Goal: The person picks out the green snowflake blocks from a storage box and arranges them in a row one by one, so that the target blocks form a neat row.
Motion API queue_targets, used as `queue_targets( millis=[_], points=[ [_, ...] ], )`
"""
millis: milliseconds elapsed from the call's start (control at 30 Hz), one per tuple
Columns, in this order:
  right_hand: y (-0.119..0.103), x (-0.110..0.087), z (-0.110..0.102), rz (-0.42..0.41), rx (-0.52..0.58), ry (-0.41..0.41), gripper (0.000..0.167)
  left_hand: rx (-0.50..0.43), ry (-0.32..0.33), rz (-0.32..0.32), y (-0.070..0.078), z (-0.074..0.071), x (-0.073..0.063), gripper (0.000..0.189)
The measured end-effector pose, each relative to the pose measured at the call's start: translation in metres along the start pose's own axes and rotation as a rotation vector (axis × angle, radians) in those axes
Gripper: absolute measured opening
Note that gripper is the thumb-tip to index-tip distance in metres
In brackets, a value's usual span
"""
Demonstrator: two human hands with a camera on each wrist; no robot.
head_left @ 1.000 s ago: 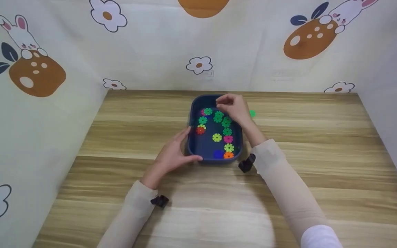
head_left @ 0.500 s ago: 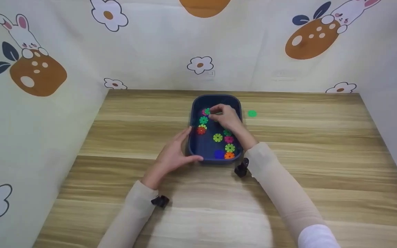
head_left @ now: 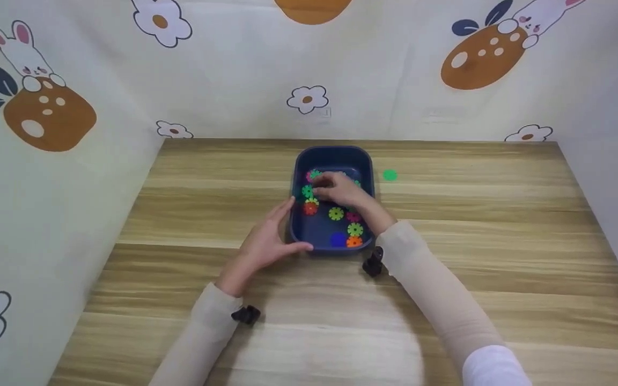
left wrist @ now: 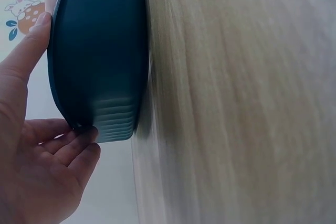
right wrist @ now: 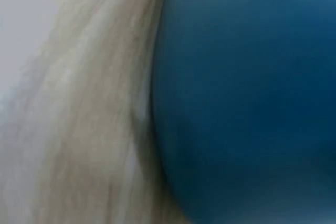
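My left hand (head_left: 264, 242) holds the near left corner of a dark blue plastic tray (head_left: 333, 152). In the left wrist view its thumb lies along the rim of the tray (left wrist: 102, 35) while the other fingers curl at the ribbed corner. My right hand (head_left: 341, 190) reaches inside, over the tray's middle. Its thumb and forefinger point left, fingertips right at a green notched disc (head_left: 307, 191). I cannot tell whether they pinch a disc. A red disc (head_left: 310, 208) lies just below. The hand partly covers other green discs. The right wrist view shows only the blurred tray wall (right wrist: 247, 98).
Inside the tray's right side lie a pink disc (head_left: 353, 216), yellow-green discs (head_left: 336, 213), an orange disc (head_left: 354, 242) and a dark blue disc (head_left: 338, 239). One green disc (head_left: 390, 175) lies outside, on the wooden table (head_left: 475, 214). A patterned cloth (head_left: 234, 69) hangs behind.
My right hand has come down from the tray's far right side, moving left to the left group of discs. The green and red discs there have shifted slightly. The left hand stays at the corner.
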State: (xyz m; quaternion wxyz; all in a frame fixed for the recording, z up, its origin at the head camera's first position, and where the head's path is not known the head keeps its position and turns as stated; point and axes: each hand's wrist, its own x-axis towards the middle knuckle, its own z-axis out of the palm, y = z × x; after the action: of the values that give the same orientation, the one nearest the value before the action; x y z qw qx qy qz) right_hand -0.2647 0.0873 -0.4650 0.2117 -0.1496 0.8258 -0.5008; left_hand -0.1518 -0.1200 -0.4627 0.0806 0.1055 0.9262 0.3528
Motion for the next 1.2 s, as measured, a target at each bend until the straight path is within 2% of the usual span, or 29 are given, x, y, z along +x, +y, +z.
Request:
queue_targets(
  millis=[67, 400, 633, 1033, 1200],
  points=[
    [0.000, 0.000, 0.001, -0.010, 0.012, -0.040, 0.039, 0.002, 0.005, 0.000, 0.000, 0.000, 0.000, 0.109],
    [-0.001, 0.000, 0.002, -0.062, -0.087, -0.180, 0.039, 0.005, 0.010, -0.006, -0.001, 0.000, 0.001, 0.106],
    [0.000, -0.001, 0.009, -0.064, 0.004, -0.257, 0.046, -0.007, 0.014, 0.021, -0.003, 0.002, -0.001, 0.107],
    [-0.002, 0.002, 0.012, -0.072, 0.005, -0.238, 0.043, -0.004, 0.035, 0.041, -0.003, 0.001, 0.002, 0.105],
    [-0.002, 0.001, 0.014, -0.051, -0.013, -0.218, 0.040, -0.007, 0.028, 0.035, -0.003, 0.001, 0.000, 0.105]
  ],
)
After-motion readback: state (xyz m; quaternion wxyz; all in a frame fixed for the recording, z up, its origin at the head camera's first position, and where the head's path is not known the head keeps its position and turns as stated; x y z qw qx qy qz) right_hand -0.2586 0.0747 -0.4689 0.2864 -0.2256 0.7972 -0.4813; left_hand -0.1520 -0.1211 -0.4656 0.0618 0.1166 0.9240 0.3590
